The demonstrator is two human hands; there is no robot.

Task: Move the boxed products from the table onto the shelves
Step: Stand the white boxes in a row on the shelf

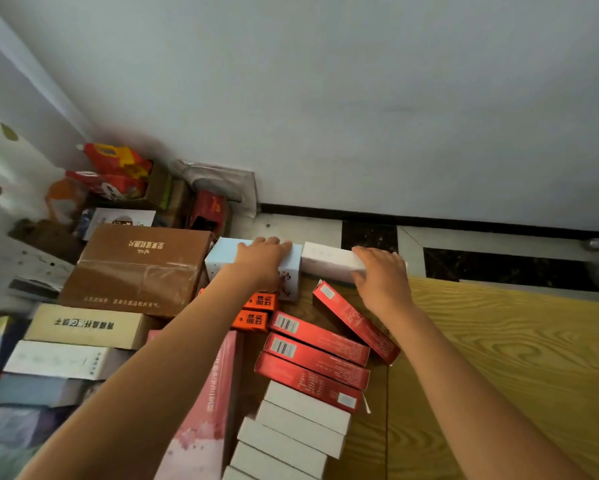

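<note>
**Head view: both hands set on the two far boxes at the counter edge**

The head view looks down over a wood-grain counter point(499, 358) crowded with boxed products. No shelves appear in this frame.

1. Left hand. The left hand point(263, 259) lies over the top of the pale blue box point(225, 252) at frame centre. Its fingers curl over the far edge, so it grips the box from above. That hold suits pulling the box toward the person or lifting it.

2. Right hand. The right hand point(383, 271) rests on the right end of the white box point(329, 259), just beside the blue one. The fingers reach over the far edge and the thumb sits on the near side, so the hand appears clamped on the box end.

3. Placement. Both boxes stand at the far edge of the counter, end to end and nearly touching. One hand per box probably allows both to be taken in a single trip.

4. Remaining stock. The red boxes point(317, 355) lie in a slanted row below centre. A row of white cartons point(301, 424) continues toward the lower edge. A large brown carton point(135, 268) sits at centre left. Judging by this, most of the task is not yet done.

5. Caution. The nearest red box leans close to the right wrist and could be knocked during the lift.
</note>
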